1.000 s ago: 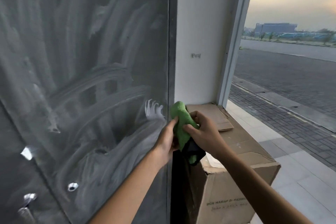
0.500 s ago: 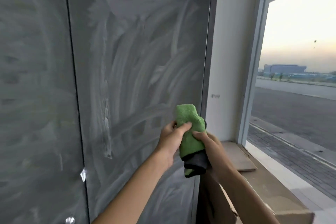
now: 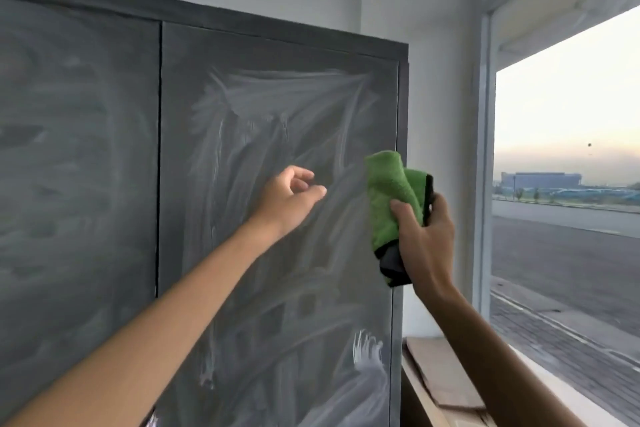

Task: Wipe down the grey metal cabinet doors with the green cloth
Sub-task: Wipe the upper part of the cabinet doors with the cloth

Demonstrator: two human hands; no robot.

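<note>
Right hand [image 3: 424,239] grips the bunched cloth [image 3: 391,198], raised in front of the right door's [image 3: 277,218] right edge. Left hand [image 3: 287,196] holds nothing, fingers loosely curled, before the smeared door's upper middle.

Matt grey metal cabinet doors [image 3: 277,184] smeared with whitish streaks; fluffy green cloth [image 3: 388,191]; plain brown cardboard [image 3: 440,374].
</note>
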